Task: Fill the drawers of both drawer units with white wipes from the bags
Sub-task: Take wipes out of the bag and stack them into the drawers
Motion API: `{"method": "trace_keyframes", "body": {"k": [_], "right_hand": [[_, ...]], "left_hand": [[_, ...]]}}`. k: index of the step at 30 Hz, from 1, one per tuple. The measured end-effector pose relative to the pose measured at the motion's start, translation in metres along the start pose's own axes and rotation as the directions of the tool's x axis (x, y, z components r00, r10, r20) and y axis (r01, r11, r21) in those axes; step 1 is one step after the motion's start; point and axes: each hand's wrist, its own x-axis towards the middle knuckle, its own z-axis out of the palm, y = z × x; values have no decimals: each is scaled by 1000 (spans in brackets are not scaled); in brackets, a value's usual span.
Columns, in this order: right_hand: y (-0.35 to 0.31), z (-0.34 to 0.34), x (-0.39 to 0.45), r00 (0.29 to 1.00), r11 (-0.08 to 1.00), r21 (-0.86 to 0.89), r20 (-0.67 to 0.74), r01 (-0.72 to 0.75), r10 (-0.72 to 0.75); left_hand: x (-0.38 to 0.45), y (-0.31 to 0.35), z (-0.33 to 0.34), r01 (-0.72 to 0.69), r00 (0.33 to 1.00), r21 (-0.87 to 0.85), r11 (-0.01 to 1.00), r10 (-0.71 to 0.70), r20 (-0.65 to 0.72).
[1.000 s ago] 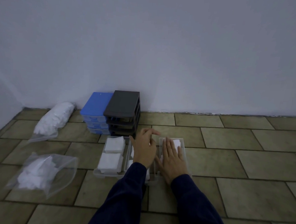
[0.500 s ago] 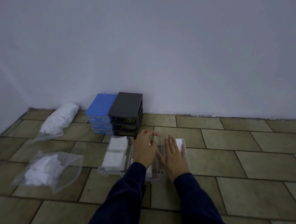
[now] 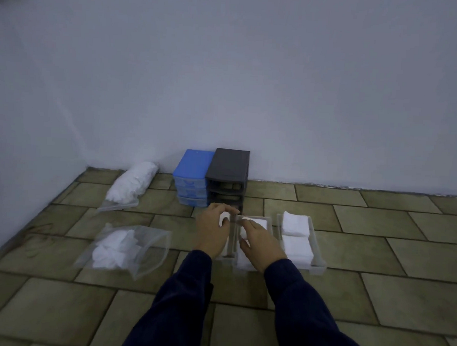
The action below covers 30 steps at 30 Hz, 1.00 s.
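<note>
Tiled floor (image 3: 377,249): hands over wipe-filled drawers (image 3: 256,223).

Pale wall (image 3: 253,81), olive tiled floor (image 3: 375,286)

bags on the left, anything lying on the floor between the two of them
Nothing: in the head view only bare floor tiles separate the far bag of wipes from the near open bag.

Both hands (image 3: 241,239) over wipe-filled clear drawers (image 3: 315,259), floor.
</note>
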Motion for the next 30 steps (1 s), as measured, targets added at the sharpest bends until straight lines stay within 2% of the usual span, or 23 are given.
{"method": "trace_keyframes", "body": {"k": [4,9,13,16,18,21,22,24,26,30], "right_hand": [[-32,18,7,999,999,33,37,18,-20],[-77,43,21,993,997,66,104,43,-49],[-109,64,28,990,995,97,142,7,-21],[-125,78,33,985,993,112,173,-19,0],[-131,85,35,984,990,135,179,-42,17],[-140,97,39,986,984,152,147,-98,76],[-144,101,40,987,982,157,133,-106,85],[-150,105,43,984,973,184,132,-141,118],[-153,111,46,980,955,246,150,-164,130],[-156,127,58,955,920,292,217,-262,203]], "left_hand": [[-7,-21,-44,72,997,57,996,-72,1],[-14,-43,-102,70,997,65,995,-68,-24],[-18,-68,-141,106,994,79,991,-103,-41],[-18,-95,-161,198,980,105,975,-192,-59],[-18,-113,-170,271,962,200,942,-261,-74],[-18,-135,-183,448,891,345,825,-444,-96],[-18,-140,-187,495,864,340,800,-494,-96],[-17,-148,-192,549,833,221,806,-550,-63],[-17,-152,-195,556,830,111,824,-558,-12],[-14,-159,-201,563,825,26,826,-564,27]]}}
